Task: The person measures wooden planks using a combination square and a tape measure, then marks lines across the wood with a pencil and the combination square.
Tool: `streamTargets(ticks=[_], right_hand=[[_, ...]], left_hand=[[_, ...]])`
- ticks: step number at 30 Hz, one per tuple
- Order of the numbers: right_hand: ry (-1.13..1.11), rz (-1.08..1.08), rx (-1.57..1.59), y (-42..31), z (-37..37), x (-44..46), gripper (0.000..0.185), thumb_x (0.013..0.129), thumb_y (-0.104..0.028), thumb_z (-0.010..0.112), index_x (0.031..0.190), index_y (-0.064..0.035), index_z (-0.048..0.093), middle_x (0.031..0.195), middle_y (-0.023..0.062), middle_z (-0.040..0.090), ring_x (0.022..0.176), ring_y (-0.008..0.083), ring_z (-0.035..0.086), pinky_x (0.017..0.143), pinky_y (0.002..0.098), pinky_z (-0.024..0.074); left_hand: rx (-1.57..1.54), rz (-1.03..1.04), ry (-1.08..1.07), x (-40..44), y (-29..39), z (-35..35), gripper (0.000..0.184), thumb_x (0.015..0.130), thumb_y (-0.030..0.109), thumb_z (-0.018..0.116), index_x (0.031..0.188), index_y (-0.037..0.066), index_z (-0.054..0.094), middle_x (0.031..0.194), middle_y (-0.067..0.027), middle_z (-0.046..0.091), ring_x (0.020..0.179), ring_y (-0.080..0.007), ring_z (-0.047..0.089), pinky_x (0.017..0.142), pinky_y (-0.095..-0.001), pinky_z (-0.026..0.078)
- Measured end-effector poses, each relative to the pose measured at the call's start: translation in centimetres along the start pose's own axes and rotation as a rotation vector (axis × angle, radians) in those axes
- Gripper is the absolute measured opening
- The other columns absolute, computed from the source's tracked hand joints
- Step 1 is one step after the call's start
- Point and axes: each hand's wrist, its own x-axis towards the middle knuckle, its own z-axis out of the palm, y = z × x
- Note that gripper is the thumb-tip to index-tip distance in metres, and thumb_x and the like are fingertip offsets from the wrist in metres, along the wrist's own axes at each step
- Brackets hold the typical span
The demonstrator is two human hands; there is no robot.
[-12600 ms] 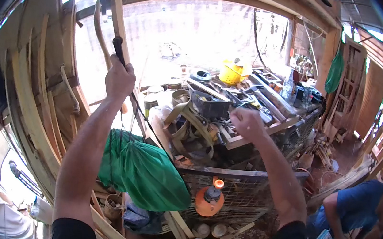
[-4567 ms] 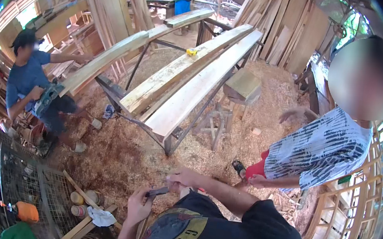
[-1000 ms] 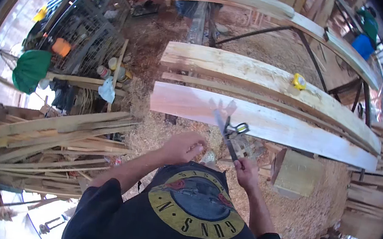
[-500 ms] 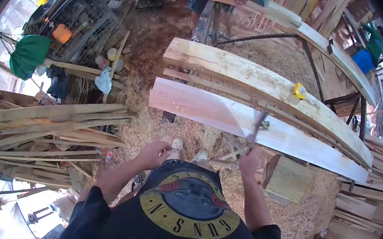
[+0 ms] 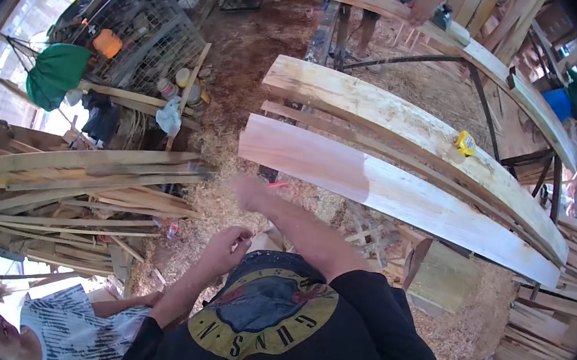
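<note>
My left hand (image 5: 230, 246) hangs in front of my shirt, its fingers loosely curled, and nothing shows in them. Smeared by motion, my right hand (image 5: 251, 194) is stretched across to the left, just off the near end of a pale plank (image 5: 306, 152). A thin red object (image 5: 278, 184) shows beside the right hand; whether the fingers hold it I cannot tell. Behind the plank lie a narrow strip (image 5: 330, 131) and a thick curved timber (image 5: 355, 99). A yellow tape measure (image 5: 465, 143) sits on the timber.
Wood shavings (image 5: 222, 165) cover the floor. Long strips (image 5: 82, 181) are stacked at left, and a wood block (image 5: 443, 272) stands at right. Another person's hand (image 5: 421, 12) works at a far beam (image 5: 386, 6). A person in a patterned shirt (image 5: 83, 327) is at lower left.
My right hand has swung left, away from the plank's middle; the thin tool it held is no longer seen there. The far person's hand has shifted right. A person has appeared at lower left.
</note>
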Motion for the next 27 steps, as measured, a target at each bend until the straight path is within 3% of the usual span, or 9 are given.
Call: streamTargets(ticks=[2,5,10,13,17,19,22,25,27], right_hand=[[-0.304,-0.117,-0.098,-5.0,-4.3,-1.8,0.019,0.073,-0.012,0.064,0.090,-0.0033,0.070,0.097,0.0181,0.069,0.089,0.0372,0.068,0.073,0.0498,0.0553],[-0.050,-0.062,0.152,-4.1,-2.1,-7.4,0.024,0.075,-0.012,0.061,0.096,-0.0042,0.071,0.097,0.0189,0.069,0.092,0.0391,0.067,0.077,0.0494,0.0552],[-0.018,0.290,0.366,-1.6,-7.4,-19.2,0.025,0.086,-0.021,0.060,0.103,-0.0048,0.068,0.094,0.0184,0.068,0.089,0.0393,0.066,0.079,0.0486,0.0533],[0.141,0.340,0.445,-1.1,-12.0,-24.2,0.024,0.086,-0.021,0.068,0.104,-0.0055,0.070,0.093,0.0168,0.069,0.083,0.0340,0.068,0.074,0.0424,0.0548],[0.088,0.593,0.662,-2.6,-17.0,-25.8,0.021,0.084,-0.011,0.071,0.103,-0.0038,0.071,0.091,0.0151,0.070,0.084,0.0310,0.069,0.075,0.0383,0.0545],[0.040,0.570,0.545,-3.7,-19.5,-24.8,0.020,0.084,-0.010,0.073,0.103,-0.0040,0.072,0.090,0.0142,0.070,0.083,0.0311,0.069,0.075,0.0389,0.0543],[0.061,0.394,0.416,-3.8,-19.8,-23.3,0.018,0.083,-0.011,0.073,0.100,-0.0038,0.072,0.086,0.0135,0.069,0.081,0.0312,0.068,0.073,0.0400,0.0538],[0.133,0.165,0.305,-3.4,-19.9,-20.8,0.016,0.081,-0.007,0.071,0.096,-0.0049,0.071,0.083,0.0124,0.067,0.079,0.0312,0.066,0.069,0.0420,0.0527],[0.151,0.083,0.222,-3.3,-20.4,-18.7,0.013,0.078,-0.006,0.070,0.091,-0.0065,0.070,0.079,0.0114,0.065,0.076,0.0307,0.064,0.067,0.0437,0.0516]], left_hand=[[0.004,-0.004,0.084,-1.3,-1.8,0.5,0.021,0.096,0.016,0.064,0.113,0.004,0.067,0.098,-0.0151,0.071,0.088,-0.0299,0.070,0.079,-0.0401,0.055],[-0.050,-0.024,0.181,-2.1,-2.3,0.0,0.018,0.096,0.013,0.064,0.111,0.004,0.068,0.095,-0.0135,0.071,0.082,-0.0261,0.069,0.075,-0.0379,0.055],[-0.189,-0.064,0.447,-0.4,-3.0,-0.3,0.013,0.097,0.009,0.062,0.107,0.003,0.067,0.085,-0.0095,0.070,0.073,-0.0153,0.064,0.068,-0.0299,0.051],[-0.299,-0.136,0.530,3.1,-2.5,-2.1,0.014,0.097,0.008,0.061,0.110,0.003,0.065,0.088,-0.0099,0.070,0.076,-0.0149,0.064,0.071,-0.0290,0.051],[-0.097,0.141,0.455,8.0,-1.1,-4.0,0.025,0.092,0.010,0.067,0.116,0.003,0.063,0.105,-0.0145,0.068,0.094,-0.0229,0.066,0.086,-0.0339,0.052],[0.003,0.355,0.373,9.4,1.8,-4.7,0.032,0.090,0.017,0.069,0.119,0.003,0.063,0.111,-0.0153,0.068,0.102,-0.0260,0.065,0.094,-0.0369,0.050],[-0.125,0.248,-0.120,11.6,2.6,-6.0,0.035,0.091,0.020,0.066,0.123,0.005,0.062,0.116,-0.0076,0.065,0.111,-0.0189,0.061,0.097,-0.0382,0.050],[-0.446,0.079,-0.623,13.7,0.4,-8.2,0.044,0.091,0.030,0.067,0.127,0.004,0.063,0.117,-0.0093,0.069,0.109,-0.0240,0.065,0.099,-0.0371,0.049],[-0.786,-0.193,-0.682,13.5,-1.5,-8.8,0.045,0.098,0.041,0.056,0.126,0.007,0.065,0.115,-0.0094,0.070,0.106,-0.0222,0.067,0.092,-0.0351,0.052]])
